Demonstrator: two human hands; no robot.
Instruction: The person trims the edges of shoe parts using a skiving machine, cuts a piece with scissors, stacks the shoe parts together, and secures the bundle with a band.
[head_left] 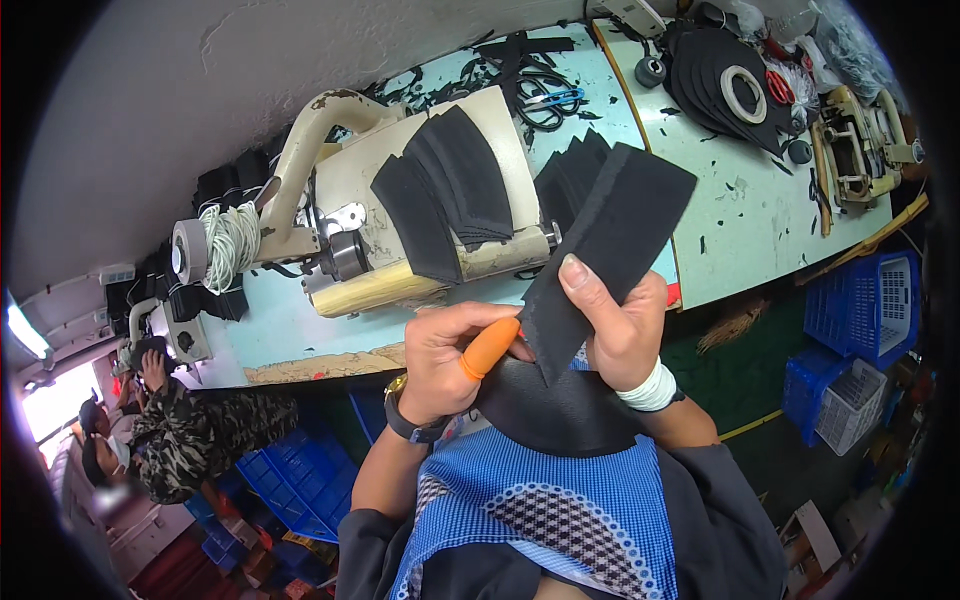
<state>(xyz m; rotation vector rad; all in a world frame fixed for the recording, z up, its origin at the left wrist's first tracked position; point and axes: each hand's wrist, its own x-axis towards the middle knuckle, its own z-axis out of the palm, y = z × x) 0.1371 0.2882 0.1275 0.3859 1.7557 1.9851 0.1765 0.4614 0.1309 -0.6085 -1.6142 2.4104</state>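
The right hand [625, 335] is closing around a black fabric strip [620, 225], with the thumb pressing flat on the upper face and the other fingers going behind, where they are mostly hiding. The left hand [440, 360] is making a narrow pinch at the lower left edge of the same strip; an orange finger cover [490, 348] is covering one of its digits, and the exact contact of the tips is partly hiding behind the fabric.

Both forearms are coming up from the body, and the hands are facing each other in front of the sewing machine [300, 165], on the person's side. The left wrist is wearing a dark-strapped watch [420, 430], and the right wrist is carrying a white band [650, 388].

The strip is slanting between the two hands, its upper end rising to the right of the sewing machine and its lower corner pointing to the person. Under this corner, a smooth black leather-like piece [560, 415] is lying nearer to the person than the sewing machine, which is standing on a pale blue surface [270, 335] and bearing overlapping black panels [460, 175].
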